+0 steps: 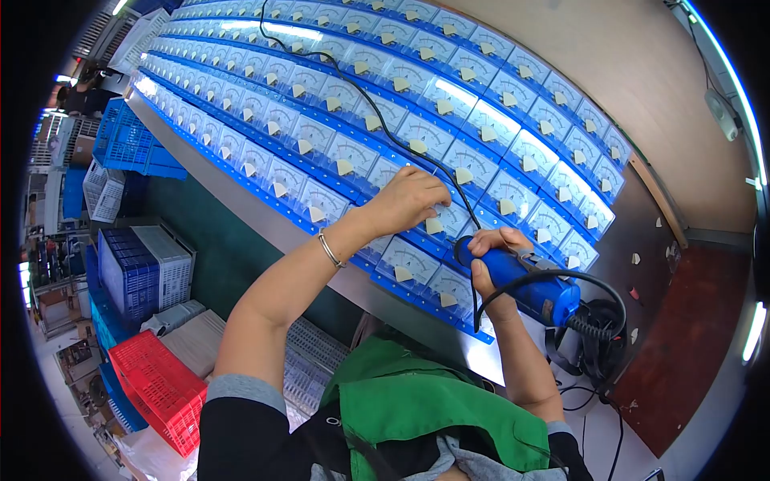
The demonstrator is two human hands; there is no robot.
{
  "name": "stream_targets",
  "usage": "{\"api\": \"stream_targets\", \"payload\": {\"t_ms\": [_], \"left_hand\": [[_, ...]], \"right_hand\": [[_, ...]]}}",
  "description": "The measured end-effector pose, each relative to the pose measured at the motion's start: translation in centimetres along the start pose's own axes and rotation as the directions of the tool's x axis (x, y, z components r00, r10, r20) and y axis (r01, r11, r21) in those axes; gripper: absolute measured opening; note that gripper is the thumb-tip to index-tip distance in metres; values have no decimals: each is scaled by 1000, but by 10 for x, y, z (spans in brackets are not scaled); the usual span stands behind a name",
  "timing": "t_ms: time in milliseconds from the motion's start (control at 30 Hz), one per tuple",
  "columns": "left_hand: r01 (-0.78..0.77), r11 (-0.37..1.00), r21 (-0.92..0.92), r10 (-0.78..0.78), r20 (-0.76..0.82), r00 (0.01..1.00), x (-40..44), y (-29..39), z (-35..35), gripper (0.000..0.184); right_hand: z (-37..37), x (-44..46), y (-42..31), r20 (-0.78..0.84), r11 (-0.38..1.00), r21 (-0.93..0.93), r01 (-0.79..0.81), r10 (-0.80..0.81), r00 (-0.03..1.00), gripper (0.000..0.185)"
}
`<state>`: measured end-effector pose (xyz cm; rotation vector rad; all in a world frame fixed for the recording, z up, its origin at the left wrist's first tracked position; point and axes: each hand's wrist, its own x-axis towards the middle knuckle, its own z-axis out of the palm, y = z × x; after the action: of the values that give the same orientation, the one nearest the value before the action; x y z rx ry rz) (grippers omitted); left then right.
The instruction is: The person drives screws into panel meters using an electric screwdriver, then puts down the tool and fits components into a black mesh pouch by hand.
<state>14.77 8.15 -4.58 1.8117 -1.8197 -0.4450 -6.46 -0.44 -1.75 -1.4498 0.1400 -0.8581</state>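
My right hand (499, 255) is wrapped around a blue corded electric screwdriver (525, 282). Its black front end points toward the meters, and its tip is out of sight. My left hand (411, 197) is closed over the rows, fingers curled down beside an analog panel meter (451, 218). Whatever those fingertips hold, if anything, is hidden. Many such meters, with clear covers and a cream tab on each face, stand in long rows on blue strips (383, 282). A black cord (377, 108) runs across them to the area by my right hand.
The tool's thick black cable (613, 301) loops at the right, above a dark bundle on the table. Small cream scraps (635, 259) lie on the brown surface. To the left are a red crate (156, 381) and blue crates (128, 136). Another person (80, 96) is far left.
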Motion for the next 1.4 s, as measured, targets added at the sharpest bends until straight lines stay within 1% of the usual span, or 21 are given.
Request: {"api": "stream_targets", "payload": {"t_ms": [100, 200, 300, 400, 500, 600, 633, 733, 800, 867, 933, 967, 1000, 1067, 1100, 1200, 1300, 1400], "left_hand": [[14, 999, -28, -13, 34, 999, 3, -1, -2, 30], [44, 999, -31, -42, 65, 997, 6, 1, -3, 29], [60, 998, -20, -59, 75, 995, 8, 4, -5, 29], [50, 998, -28, -48, 62, 997, 7, 2, -4, 29], [52, 998, -31, -50, 62, 997, 7, 1, -3, 29], [35, 999, -36, -33, 55, 998, 6, 1, -4, 29], [41, 998, -37, -39, 57, 998, 6, 0, -3, 29], [53, 997, -46, -50, 62, 997, 6, 0, -3, 28], [65, 996, -57, -61, 69, 996, 6, 0, -4, 27], [6, 998, -66, -1, 73, 997, 6, -3, -5, 26], [-47, 998, -48, 51, 81, 995, 6, -11, -6, 25], [-69, 997, -28, 72, 90, 993, 7, -18, -5, 25], [-92, 996, -5, 92, 99, 991, 5, -23, -5, 25], [-70, 997, -20, 72, 115, 991, 5, -25, -5, 26], [-60, 998, -25, 63, 118, 991, 8, -24, -8, 26], [5, 1000, 25, -6, 56, 998, 6, -22, -9, 28], [75, 997, -22, -73, 66, 995, 6, -23, -11, 30], [75, 996, -38, -73, 48, 996, 6, -23, -11, 31]], "right_hand": [[0, 2, -2, 11, 1000, 14, 22, -23, 1000, 65], [0, 4, -4, 14, 999, -37, 18, -18, 1000, 65], [-1, 5, -3, 16, 999, -38, 15, -14, 1000, 64], [-1, 4, -3, 37, 997, -72, 25, -23, 999, 65], [1, 3, -3, 52, 998, -54, 38, -35, 998, 66], [-2, 5, -2, 20, 995, -91, 47, -46, 999, 67], [-3, 5, -1, 36, 996, -84, 37, -34, 999, 70], [2, 7, -1, -5, 999, -36, 13, -13, 1000, 60], [-2, 15, -12, 164, 977, -214, -18, 54, 985, 50], [11, 10, -3, 122, 955, -260, 143, -114, 986, 35], [25, 8, 6, 84, 943, -144, 301, -292, 953, 36], [26, 7, 9, 90, 949, -134, 287, -276, 957, 37], [21, 7, 6, 101, 975, -147, 167, -153, 983, 37], [5, 14, -1, 122, 982, -179, -64, 87, 989, 38], [3, 19, -6, 107, 967, -224, -120, 146, 983, 47], [14, 25, -1, 107, 999, -36, -11, 15, 994, 62], [32, 35, 4, 27, 999, 7, 44, -44, 999, 62], [35, 34, 16, 16, 1000, 16, 7, -7, 1000, 62]]}}
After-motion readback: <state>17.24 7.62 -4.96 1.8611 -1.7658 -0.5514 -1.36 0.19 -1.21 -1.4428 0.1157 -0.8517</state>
